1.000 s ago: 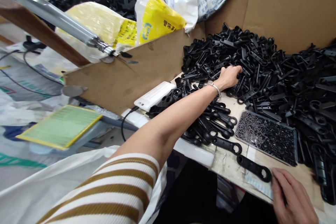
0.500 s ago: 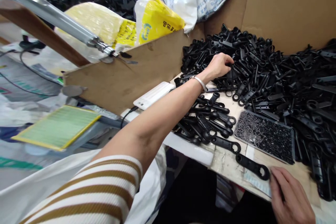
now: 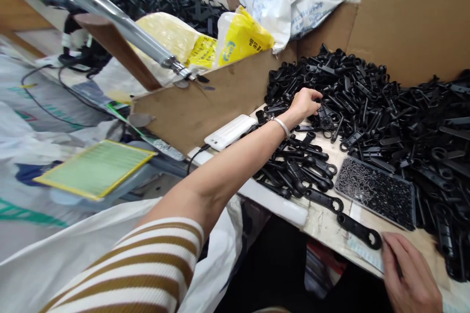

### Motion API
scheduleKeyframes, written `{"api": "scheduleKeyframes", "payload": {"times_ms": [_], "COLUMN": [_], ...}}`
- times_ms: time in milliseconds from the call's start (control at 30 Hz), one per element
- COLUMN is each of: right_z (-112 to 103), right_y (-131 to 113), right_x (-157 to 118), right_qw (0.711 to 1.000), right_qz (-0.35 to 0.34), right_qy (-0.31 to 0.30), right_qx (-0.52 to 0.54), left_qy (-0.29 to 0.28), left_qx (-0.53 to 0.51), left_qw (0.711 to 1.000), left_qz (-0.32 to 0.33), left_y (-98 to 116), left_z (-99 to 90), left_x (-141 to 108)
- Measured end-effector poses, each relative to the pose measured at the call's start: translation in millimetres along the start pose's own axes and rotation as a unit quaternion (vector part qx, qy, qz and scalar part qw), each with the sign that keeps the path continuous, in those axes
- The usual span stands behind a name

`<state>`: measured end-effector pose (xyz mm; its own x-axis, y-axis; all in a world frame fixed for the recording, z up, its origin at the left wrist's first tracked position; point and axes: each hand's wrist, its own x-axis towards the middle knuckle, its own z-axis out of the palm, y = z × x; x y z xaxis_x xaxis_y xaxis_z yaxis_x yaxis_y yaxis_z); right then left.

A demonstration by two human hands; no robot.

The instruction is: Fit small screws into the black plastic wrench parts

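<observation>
My left hand (image 3: 306, 103) reaches out to the near side of a large heap of black ring-ended plastic parts (image 3: 362, 88). Its thumb and fingers pinch at one black part (image 3: 326, 118), partly covered by the hand. At the table's front edge is my right hand (image 3: 411, 274), its fingers curled around a thin dark thing that I cannot make out. Just left of it lies a single black part (image 3: 359, 231), ring end toward the fingers. Another part (image 3: 323, 200) lies beyond, beside a smaller group of black parts (image 3: 293, 168).
A clear tray (image 3: 375, 193) of tiny dark screw-like pieces stands beside the heap. A white device (image 3: 230, 132) with a cable lies left of my forearm. A metal-tipped tool (image 3: 147, 44) hangs over a low board (image 3: 205, 107). Cardboard (image 3: 414, 24) walls the back.
The view has swung slightly left. My left hand has drawn back a little from the heap, toward the smaller group. My right hand stays by the single part.
</observation>
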<state>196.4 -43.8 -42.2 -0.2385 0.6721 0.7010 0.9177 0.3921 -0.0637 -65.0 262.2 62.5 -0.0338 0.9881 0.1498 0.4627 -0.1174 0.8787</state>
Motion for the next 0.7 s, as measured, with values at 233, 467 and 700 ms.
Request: {"api": "scheduleKeyframes", "payload": {"times_ms": [233,467,700], "right_z": [1,1,-2], "right_y": [6,4,-1], "right_x": [-5,-4,2], "right_qw": [1.000,1.000,1.000], "right_qz": [-0.005,0.000,0.000], "right_qy": [0.002,0.007,0.012], "right_qx": [0.000,-0.003,-0.012], "left_qy": [-0.004,-0.014,-0.116], "left_qx": [-0.127,-0.181,-0.006], "left_qw": [0.990,0.981,0.990], "left_qz": [-0.069,-0.073,-0.081], "left_y": [20,13,-30], "left_z": [-24.5,-85.3,-89.0], "left_x": [-17,-83,-142]}}
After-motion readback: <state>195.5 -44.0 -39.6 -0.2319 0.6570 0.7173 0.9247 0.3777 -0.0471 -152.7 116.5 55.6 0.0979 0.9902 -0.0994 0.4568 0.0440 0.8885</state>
